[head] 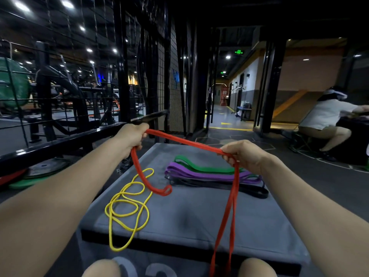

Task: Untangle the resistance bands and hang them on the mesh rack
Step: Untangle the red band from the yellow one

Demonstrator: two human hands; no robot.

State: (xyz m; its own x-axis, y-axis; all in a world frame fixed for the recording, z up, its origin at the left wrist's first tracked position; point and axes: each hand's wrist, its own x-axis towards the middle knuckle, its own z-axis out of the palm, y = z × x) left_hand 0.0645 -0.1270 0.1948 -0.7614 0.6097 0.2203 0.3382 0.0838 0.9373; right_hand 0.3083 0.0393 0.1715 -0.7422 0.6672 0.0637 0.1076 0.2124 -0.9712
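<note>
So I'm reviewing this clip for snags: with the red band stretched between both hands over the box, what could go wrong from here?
1. The red band is taut between the left hand and right hand; if either grip slips, it could snap back.
2. Its left loop rests on the box beside the yellow band; lifting might drag that along.
3. Its right strands hang past the box's front edge and may catch there.
</note>
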